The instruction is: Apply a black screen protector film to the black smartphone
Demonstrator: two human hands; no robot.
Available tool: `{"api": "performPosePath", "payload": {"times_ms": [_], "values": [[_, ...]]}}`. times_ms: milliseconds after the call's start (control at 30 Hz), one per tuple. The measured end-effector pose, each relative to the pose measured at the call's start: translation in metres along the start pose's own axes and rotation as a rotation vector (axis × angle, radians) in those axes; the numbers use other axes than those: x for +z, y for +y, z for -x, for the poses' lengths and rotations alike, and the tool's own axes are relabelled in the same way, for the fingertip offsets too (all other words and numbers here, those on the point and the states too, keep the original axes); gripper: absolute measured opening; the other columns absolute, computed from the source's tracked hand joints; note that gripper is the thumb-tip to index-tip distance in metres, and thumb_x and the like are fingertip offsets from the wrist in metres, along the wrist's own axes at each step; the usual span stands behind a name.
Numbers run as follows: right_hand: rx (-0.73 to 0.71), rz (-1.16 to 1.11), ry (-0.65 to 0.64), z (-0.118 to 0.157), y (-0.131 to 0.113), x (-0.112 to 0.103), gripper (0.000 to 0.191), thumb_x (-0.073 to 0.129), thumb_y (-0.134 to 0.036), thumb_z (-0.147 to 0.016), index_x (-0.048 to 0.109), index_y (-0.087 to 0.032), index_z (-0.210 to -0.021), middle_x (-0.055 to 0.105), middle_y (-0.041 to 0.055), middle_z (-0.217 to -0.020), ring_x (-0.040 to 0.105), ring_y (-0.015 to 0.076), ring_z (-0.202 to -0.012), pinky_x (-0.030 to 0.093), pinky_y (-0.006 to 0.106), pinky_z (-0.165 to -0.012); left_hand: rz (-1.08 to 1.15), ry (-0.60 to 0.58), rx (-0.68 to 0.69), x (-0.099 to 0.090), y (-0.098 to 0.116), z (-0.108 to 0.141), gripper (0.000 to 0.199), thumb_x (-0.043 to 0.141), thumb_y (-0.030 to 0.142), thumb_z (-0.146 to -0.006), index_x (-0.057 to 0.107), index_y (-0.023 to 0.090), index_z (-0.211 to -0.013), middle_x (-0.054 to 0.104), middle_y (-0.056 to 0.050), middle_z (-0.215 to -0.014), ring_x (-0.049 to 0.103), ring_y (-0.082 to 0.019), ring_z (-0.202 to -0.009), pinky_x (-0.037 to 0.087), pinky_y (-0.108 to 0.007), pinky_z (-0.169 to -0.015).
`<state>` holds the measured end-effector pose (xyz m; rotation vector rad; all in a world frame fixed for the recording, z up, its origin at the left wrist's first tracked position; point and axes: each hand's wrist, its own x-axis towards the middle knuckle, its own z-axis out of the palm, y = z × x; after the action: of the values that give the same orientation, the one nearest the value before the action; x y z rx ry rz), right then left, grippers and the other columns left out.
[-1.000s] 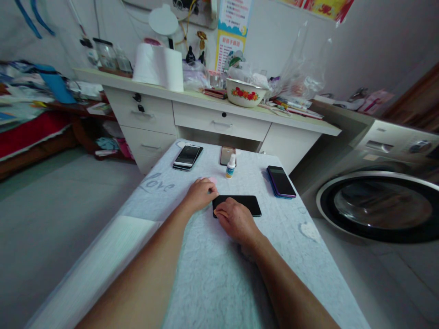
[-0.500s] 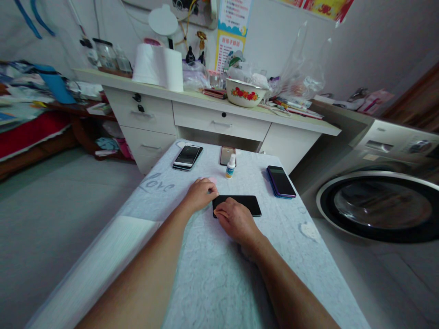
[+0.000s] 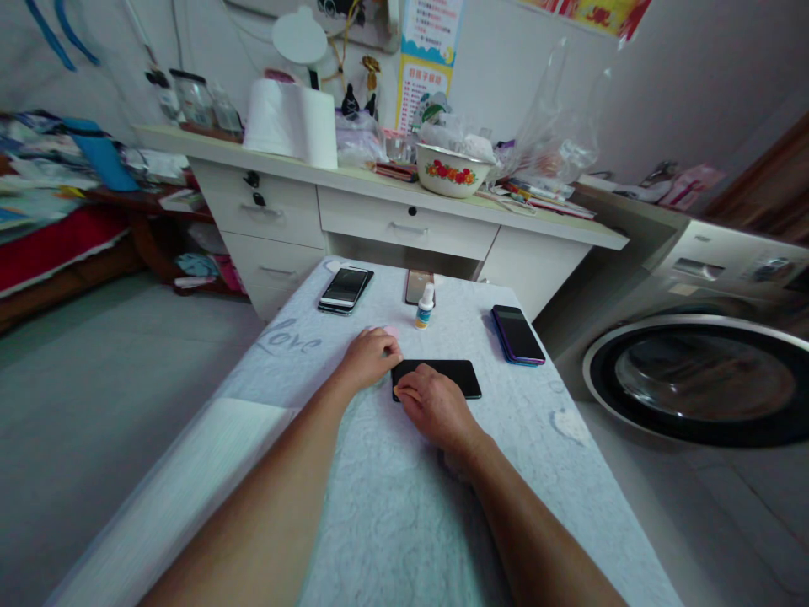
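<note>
Nearest, the right hand (image 3: 436, 405) is bending over the left part of a black phone (image 3: 464, 377); whether its fingers are gripping anything cannot be told. The phone is lying flat on the cloth-covered desk (image 3: 379, 506), its long axis running left to right across the person's view; which end is its top is not showing. Slightly farther, the left hand (image 3: 371, 358) is curling beside the phone's far left corner, apart from the right. The step in hand is seemingly working the phone's left end, calling next for steady support. Beyond, a small bottle (image 3: 424, 308) is standing upright.
</note>
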<state>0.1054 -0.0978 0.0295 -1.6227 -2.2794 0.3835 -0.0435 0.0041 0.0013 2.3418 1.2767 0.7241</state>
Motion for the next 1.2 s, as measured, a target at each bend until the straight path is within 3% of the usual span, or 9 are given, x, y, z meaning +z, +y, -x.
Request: {"api": "performPosePath", "payload": {"times_ms": [767,1200], "values": [[0.007,-0.017,-0.001,0.001,0.002,0.001,0.016,0.052,-0.024,-0.091,0.068,-0.022,-0.094,0.059,0.0024,-0.090,0.056,0.0122,-0.078,0.037,0.023,-0.068,0.003,0.000,-0.010,0.001,-0.001,0.000,0.012,0.059,0.023,-0.076,0.067,0.019,-0.068,0.067,-0.004,-0.083,0.059,-0.019,-0.087,0.043,-0.033,-0.085],[0.066,0.083,0.029,0.002,0.011,-0.005,0.013,0.053,-0.023,-0.089,0.066,-0.021,-0.089,0.062,0.0028,-0.091,0.057,0.0131,-0.077,0.034,0.024,-0.065,0.006,-0.003,0.002,-0.001,0.000,0.000,0.012,0.059,0.023,-0.077,0.066,0.019,-0.068,0.067,-0.003,-0.082,0.059,-0.019,-0.087,0.043,-0.033,-0.084]]}}
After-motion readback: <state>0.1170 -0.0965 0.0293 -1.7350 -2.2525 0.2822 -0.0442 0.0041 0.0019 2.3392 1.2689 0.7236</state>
